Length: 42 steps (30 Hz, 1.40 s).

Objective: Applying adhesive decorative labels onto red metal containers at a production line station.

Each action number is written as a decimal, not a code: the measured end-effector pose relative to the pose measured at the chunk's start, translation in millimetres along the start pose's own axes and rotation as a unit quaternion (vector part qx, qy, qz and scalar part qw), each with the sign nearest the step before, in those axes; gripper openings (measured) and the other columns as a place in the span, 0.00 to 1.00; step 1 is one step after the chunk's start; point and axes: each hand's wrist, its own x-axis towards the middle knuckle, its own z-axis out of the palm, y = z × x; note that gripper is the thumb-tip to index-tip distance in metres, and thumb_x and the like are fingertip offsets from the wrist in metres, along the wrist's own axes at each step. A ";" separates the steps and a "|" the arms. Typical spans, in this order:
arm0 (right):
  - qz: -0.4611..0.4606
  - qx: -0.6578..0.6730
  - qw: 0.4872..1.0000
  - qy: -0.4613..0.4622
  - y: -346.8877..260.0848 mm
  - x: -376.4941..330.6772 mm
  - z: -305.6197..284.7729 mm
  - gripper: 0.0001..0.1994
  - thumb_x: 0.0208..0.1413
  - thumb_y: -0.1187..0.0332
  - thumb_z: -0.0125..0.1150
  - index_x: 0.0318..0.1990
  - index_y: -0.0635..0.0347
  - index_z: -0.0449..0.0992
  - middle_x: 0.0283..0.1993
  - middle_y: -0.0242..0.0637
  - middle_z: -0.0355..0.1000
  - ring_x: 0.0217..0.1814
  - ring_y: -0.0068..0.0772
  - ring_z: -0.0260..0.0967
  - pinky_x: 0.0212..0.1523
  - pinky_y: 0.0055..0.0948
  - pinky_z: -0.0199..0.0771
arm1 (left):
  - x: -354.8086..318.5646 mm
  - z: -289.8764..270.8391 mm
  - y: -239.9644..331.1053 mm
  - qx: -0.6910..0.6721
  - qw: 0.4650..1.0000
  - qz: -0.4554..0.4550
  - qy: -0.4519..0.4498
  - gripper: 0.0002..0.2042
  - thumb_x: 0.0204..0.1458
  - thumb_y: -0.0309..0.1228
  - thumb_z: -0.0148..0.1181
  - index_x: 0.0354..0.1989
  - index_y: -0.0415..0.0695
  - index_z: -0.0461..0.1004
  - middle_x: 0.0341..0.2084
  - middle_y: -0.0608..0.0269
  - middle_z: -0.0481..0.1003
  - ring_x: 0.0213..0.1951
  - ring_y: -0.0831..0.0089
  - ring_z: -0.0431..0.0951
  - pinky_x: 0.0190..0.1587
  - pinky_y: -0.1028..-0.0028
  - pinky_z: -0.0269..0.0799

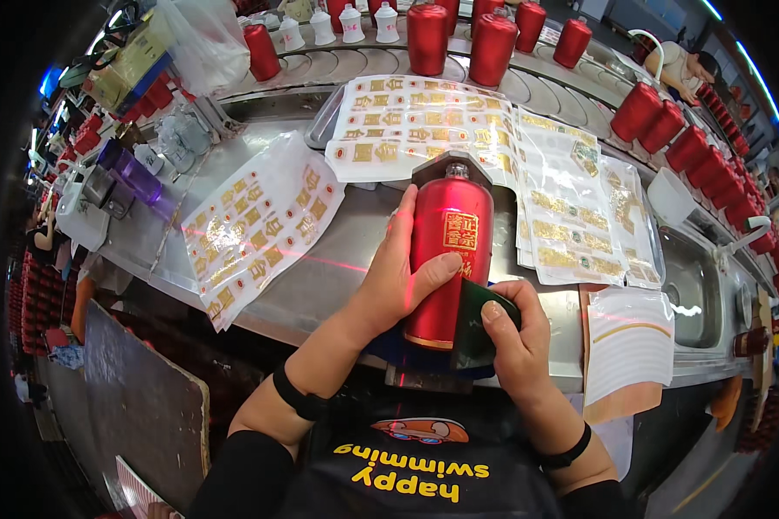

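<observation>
A red bottle point(453, 229) with gold lettering lies tilted in front of me, its neck pointing away and its base toward me. Along its left side, my left hand point(404, 264) is wrapped round it, thumb across the front. Between the thumb and fingers of my right hand point(518, 336) is a dark green flat piece point(476, 324), pressed against the bottle's lower right side; I cannot tell what it is made of. Beyond the neck shows a dark angular holder point(452, 161). Sheets of gold decals point(420, 112) lie just past the bottle.
More decal sheets lie left point(264, 227) and right point(576, 199). A white sheet with curved strips point(629, 333) hangs near the sink point(694, 298). Red bottles point(428, 41) and white bottles point(351, 24) stand along a curved conveyor point(320, 65). A co-worker point(688, 69) sits far right.
</observation>
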 end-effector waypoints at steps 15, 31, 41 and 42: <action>0.011 -0.009 1.000 -0.010 2.2 2.8 -3.6 0.10 0.58 0.67 0.57 0.42 0.65 0.68 0.29 0.31 0.69 0.31 0.18 0.64 0.33 0.22 0.67 | 2.5 1.9 1.4 -0.020 1.000 -0.013 0.016 0.47 0.51 0.41 0.63 0.68 0.28 0.37 0.61 0.36 0.55 0.63 0.52 0.59 0.64 0.63 0.54; -0.261 -0.289 0.899 -0.199 -75.2 114.5 -12.4 0.10 0.49 0.72 0.62 0.39 0.63 0.73 0.34 0.48 0.74 0.36 0.49 0.73 0.37 0.37 0.73 | 0.5 1.2 5.3 -0.076 0.996 -0.038 -0.004 0.41 0.56 0.32 0.55 0.69 0.35 0.32 0.62 0.52 0.58 0.62 0.68 0.61 0.63 0.69 0.56; -0.334 -0.276 0.818 -0.377 -69.1 93.4 -6.0 0.07 0.44 0.67 0.65 0.32 0.57 0.76 0.32 0.39 0.70 0.38 0.43 0.71 0.38 0.39 0.70 | -4.1 -4.5 -2.4 -0.267 0.958 -0.093 0.039 0.32 0.62 0.36 0.45 0.70 0.40 0.40 0.61 0.52 0.60 0.60 0.71 0.63 0.62 0.71 0.59; -0.275 -0.306 0.860 -0.300 -69.5 106.1 -3.0 0.08 0.44 0.68 0.65 0.32 0.58 0.76 0.32 0.42 0.71 0.37 0.45 0.72 0.37 0.39 0.71 | -5.4 -5.2 -1.0 -0.258 0.960 -0.098 0.033 0.32 0.62 0.36 0.46 0.70 0.40 0.40 0.62 0.51 0.59 0.60 0.70 0.64 0.62 0.71 0.58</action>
